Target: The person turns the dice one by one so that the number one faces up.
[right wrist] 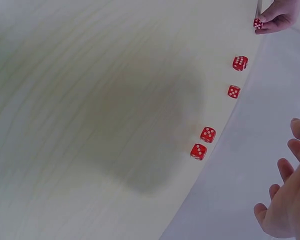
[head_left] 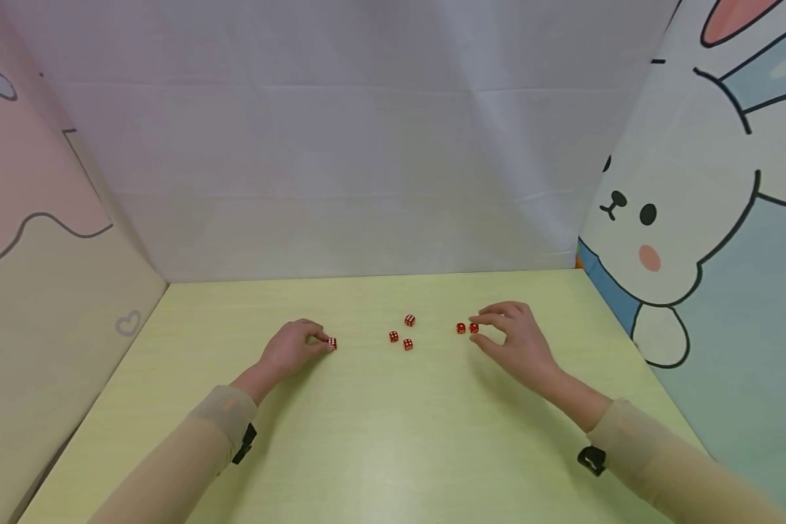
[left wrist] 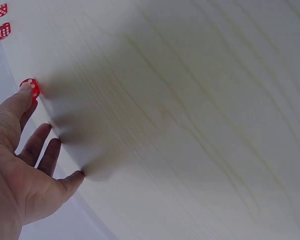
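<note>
My left hand (head_left: 292, 348) pinches a red die with white pips (head_left: 332, 343) between thumb and index finger, close to the tabletop at the left. In the left wrist view the thumb covers part of that die (left wrist: 31, 89), and the other fingers spread apart. Over at the right, my right hand (head_left: 520, 343) is held with thumb and fingers parted around a red die (head_left: 474, 328). The right wrist view shows that hand (right wrist: 290, 190) apart from the dice. Just left of it lies another red die (head_left: 461, 328).
Three more red dice lie in a loose group mid-table: a back one (head_left: 410, 320), a left one (head_left: 394, 336) and a front one (head_left: 408, 344). A pale yellow table (head_left: 393, 437) meets a white cloth backdrop (head_left: 367, 182). Printed panels flank both sides, a rabbit (head_left: 681, 218) on the right one.
</note>
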Available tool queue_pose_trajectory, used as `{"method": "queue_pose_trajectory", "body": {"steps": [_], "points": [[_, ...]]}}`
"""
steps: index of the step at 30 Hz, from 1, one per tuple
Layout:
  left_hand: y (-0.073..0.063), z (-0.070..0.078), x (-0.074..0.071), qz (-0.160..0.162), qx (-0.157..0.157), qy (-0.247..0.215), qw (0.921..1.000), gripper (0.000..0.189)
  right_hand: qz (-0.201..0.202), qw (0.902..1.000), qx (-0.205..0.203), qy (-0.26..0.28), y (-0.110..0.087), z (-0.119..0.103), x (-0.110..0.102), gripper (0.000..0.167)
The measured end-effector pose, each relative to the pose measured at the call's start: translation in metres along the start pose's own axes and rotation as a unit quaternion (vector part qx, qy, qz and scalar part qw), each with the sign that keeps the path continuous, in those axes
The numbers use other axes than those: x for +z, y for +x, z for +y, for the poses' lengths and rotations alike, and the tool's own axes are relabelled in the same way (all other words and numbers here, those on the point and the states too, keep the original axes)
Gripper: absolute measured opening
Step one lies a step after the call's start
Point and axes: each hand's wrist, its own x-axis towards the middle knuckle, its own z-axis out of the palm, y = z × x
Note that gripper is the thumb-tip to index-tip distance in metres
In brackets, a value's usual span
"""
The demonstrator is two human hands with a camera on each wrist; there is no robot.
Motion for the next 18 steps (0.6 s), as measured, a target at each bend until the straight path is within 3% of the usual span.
{"method": "queue_pose_trajectory", "body": {"steps": [10, 18], "points": [[0.0, 0.0, 0.001, -0.001, -0.005, -0.003, 1.0, 0.011, -0.003, 0.9994, -0.034, -0.006, 0.009, -0.017, 0.017, 0.023], [0.001, -0.002, 0.001, -0.002, -0.007, -0.01, 0.9999, 0.012, -0.025, 0.9993, -0.026, -0.01, 0.02, -0.024, 0.035, 0.022]]}}
